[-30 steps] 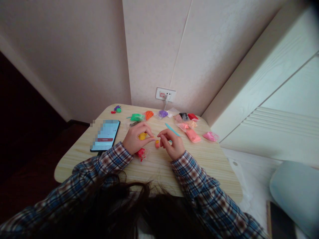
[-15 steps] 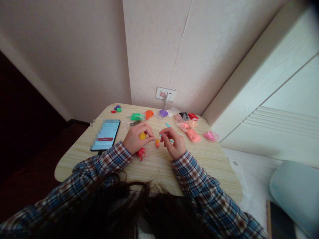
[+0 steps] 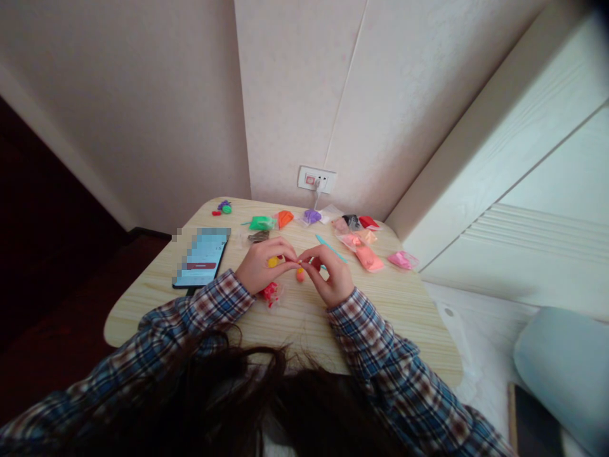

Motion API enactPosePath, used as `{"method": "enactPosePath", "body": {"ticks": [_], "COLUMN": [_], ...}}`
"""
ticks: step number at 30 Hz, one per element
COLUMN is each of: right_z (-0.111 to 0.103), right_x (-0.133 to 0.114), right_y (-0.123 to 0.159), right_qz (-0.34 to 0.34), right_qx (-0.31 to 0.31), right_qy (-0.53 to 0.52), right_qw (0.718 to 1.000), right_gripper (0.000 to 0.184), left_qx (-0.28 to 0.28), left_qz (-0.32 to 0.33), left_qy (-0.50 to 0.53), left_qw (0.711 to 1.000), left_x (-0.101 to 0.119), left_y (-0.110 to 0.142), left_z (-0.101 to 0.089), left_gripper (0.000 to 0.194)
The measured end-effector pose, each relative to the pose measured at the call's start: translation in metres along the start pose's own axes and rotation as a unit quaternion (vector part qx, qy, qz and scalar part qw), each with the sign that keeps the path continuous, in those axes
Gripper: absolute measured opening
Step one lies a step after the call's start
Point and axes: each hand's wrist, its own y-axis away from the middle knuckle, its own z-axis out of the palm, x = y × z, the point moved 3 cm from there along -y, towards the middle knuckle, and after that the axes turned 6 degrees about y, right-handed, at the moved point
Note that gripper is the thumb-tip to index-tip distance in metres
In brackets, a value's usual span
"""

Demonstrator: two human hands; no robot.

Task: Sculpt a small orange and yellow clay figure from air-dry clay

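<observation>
Over the middle of the table, my left hand [image 3: 267,261] and my right hand [image 3: 329,271] meet fingertip to fingertip, both pinched closed. Whatever sits between the fingertips is too small to name. Just below them a little orange-and-yellow clay piece [image 3: 300,275] stands on the table. Yellow clay [image 3: 273,261] shows behind the fingers of my left hand. Close to my left wrist lies a bag of red clay [image 3: 271,292]. Past my right hand rests a light-blue modelling tool [image 3: 330,247], and another blue end is partly hidden by the fingers.
A phone [image 3: 202,259] lies on the table's left side. Along the back are bags of green clay [image 3: 262,223], orange clay [image 3: 285,219] and purple clay [image 3: 313,216], with several more at right, including pink clay [image 3: 402,259]. Small clay pieces [image 3: 225,207] sit at the back left corner.
My right hand has moved left, and its fingertips now touch those of my left hand. The gap between the two hands has closed. The table's things stay put.
</observation>
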Motion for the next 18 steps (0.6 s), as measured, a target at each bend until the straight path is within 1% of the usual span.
{"method": "enactPosePath", "body": {"ticks": [3,6,9,18], "right_z": [-0.0005,-0.0004,-0.0004,-0.0027], "right_x": [-0.0019,-0.0018,-0.0014,-0.0004], "right_y": [0.0007,0.0012,0.0016,0.0012], "right_qz": [-0.036,-0.05,-0.049,-0.038], "right_qx": [0.004,0.002,0.002,0.021], "right_qy": [0.017,0.017,0.022,0.025], "right_qw": [0.999,0.999,0.999,0.999], "right_gripper": [0.009,0.011,0.012,0.008], "left_qx": [-0.013,-0.025,-0.032,-0.03], "left_qz": [-0.007,-0.016,-0.018,-0.023], "left_qy": [0.005,0.009,0.014,0.01], "left_qw": [1.0,1.0,0.999,0.999], "left_x": [-0.0007,-0.0014,-0.0018,-0.0005], "left_y": [0.0004,0.0008,0.0013,0.0016], "left_z": [0.0015,0.0024,0.0027,0.0027], "left_gripper": [0.018,0.019,0.018,0.014]}}
